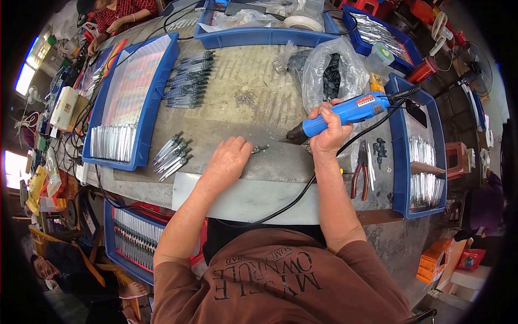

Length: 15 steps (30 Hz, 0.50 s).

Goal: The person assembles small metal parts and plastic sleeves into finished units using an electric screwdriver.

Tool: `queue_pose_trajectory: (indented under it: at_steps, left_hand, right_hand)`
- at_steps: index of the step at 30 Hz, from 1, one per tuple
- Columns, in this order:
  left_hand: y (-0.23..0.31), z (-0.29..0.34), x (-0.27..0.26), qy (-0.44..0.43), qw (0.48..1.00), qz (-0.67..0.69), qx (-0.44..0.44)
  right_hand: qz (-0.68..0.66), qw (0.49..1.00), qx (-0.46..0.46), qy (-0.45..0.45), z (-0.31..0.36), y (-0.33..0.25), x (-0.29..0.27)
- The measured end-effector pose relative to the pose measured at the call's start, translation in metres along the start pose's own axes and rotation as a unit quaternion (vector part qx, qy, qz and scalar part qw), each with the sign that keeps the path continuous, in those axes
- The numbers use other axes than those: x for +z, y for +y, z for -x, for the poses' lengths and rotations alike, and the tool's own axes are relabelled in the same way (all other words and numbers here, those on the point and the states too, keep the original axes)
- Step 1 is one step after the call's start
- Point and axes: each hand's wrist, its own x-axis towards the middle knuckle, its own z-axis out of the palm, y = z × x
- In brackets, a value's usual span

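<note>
My right hand (328, 128) is wrapped round a blue electric screwdriver (350, 112), whose dark nose points left and its thin bit is just above the tabletop. My left hand (231, 157) lies on the table with fingers closed on a slim part; only its dark end (260, 148) shows past the fingertips, the rest is hidden beneath the hand. A small gap lies between that end and the bit. Beyond my hands is a scatter of tiny metal pieces, probably screws (245, 98). Left of my left hand lies a fanned group of silver rods with dark ends (172, 156).
More dark-ended rods (188, 80) lie stacked farther back. A clear bag (332, 73) holds dark parts. Red-handled pliers (360, 170) and loose dark pieces (379, 151) lie at right. Blue trays (144, 135) flank the table. The black cable (302, 194) loops past my right forearm.
</note>
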Motion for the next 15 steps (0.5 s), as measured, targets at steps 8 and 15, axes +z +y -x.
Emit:
queue_pose_trajectory:
  at_steps: [8, 15]
  left_hand:
    - [-0.005, 0.012, 0.003, 0.028, 0.997, -0.012, -0.077]
    - [0.000, 0.000, 0.013, 0.094, 0.986, 0.031, -0.136]
  right_hand:
    - [-0.001, 1.000, 0.005, -0.007, 0.000, 0.000, -0.003]
    - [0.000, 1.000, 0.005, 0.004, 0.001, 0.000, 0.000]
